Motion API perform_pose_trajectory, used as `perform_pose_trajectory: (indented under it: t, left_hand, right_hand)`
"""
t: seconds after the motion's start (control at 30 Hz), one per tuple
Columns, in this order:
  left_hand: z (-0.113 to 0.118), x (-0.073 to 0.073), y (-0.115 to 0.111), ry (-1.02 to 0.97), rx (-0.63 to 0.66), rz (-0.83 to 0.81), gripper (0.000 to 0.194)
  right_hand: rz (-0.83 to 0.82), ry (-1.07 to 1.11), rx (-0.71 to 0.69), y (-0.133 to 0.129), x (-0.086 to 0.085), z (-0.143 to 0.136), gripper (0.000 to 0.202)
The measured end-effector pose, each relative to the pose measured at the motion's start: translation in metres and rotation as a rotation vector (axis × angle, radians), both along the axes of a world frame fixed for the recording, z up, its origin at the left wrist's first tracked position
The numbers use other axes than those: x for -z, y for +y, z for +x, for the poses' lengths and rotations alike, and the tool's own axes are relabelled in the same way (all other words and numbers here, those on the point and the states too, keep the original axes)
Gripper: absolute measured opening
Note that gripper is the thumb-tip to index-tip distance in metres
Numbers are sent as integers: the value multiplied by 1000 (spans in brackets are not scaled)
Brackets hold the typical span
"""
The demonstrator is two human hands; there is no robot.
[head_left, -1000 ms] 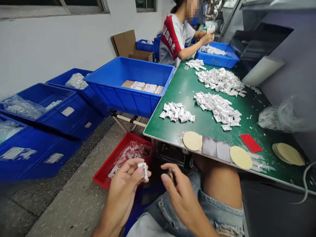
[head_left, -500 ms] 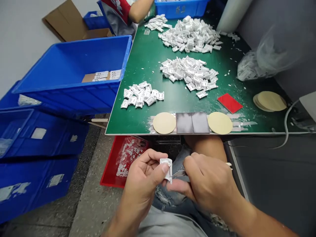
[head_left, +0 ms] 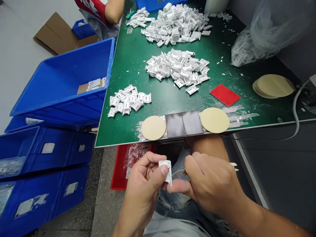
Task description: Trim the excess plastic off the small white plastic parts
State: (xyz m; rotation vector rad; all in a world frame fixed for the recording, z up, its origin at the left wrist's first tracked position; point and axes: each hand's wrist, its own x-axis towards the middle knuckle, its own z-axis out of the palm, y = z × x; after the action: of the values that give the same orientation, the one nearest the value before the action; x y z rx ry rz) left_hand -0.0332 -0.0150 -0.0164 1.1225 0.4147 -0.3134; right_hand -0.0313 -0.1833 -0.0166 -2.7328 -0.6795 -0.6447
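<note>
Head-camera view, read from left to right: stacked blue plastic crates (head_left: 37,154) are seen at the far left on the floor, with a larger blue plastic bin (head_left: 61,82) beside them, set against the left edge of a green work table (head_left: 138,59). A red plastic tray (head_left: 119,171) is partly seen on the floor under the table's near edge. Near the bottom centre, a small white moulded plastic part (head_left: 167,169) is pinched between the thumb and fingers of the left hand (head_left: 142,187), below the table's near edge and above the lap. Just to its right, a thin metal blade-like tool (head_left: 179,172) is gripped in the closed right hand (head_left: 209,184), its tip touching the part. On the table, a small group of white parts (head_left: 128,100) is laid near the left edge, with two bigger heaps (head_left: 177,67) farther off. Two tan discs (head_left: 214,120) and two grey pads (head_left: 182,123) are lined along the near edge. A red flat card (head_left: 224,94) and a clear plastic bag (head_left: 266,29) are seen to the right. A co-worker's sleeve (head_left: 91,6) shows at the far end.
</note>
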Motion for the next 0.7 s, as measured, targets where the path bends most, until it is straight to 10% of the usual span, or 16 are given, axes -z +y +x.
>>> perform_pose_trajectory:
  t: [0.7]
  left_hand:
    - [15, -8, -8, -26, -107, 31, 40]
  right_hand:
    - [276, -40, -157, 4, 8, 10, 54]
